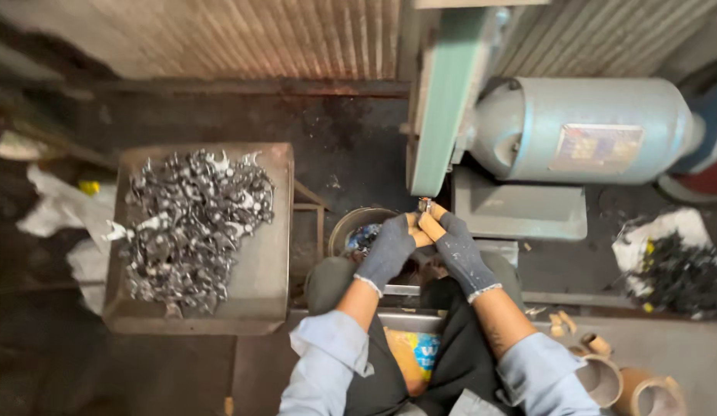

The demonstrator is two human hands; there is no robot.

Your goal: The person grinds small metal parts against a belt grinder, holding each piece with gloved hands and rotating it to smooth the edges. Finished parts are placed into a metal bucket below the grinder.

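In the head view, both forearms are seen stretched forward from rolled pale-blue sleeves, converging just below the lower end of the green sanding belt (443, 108). The left hand (389, 248) and the right hand (455, 248), both in dark grey gloves with bare fingertips, are closed together on a small metal piece (425, 205), which is held against the bottom of the belt. Right of the belt, a grey-blue motor housing (582, 129) is mounted on a grey base. Just below and left of the belt, a round metal bowl (357, 225) is partly hidden by the left hand. Well left of the belt, a square metal tray (262, 254) heaped with shiny metal pieces is set on the dark floor. A corrugated wall is seen behind the belt.
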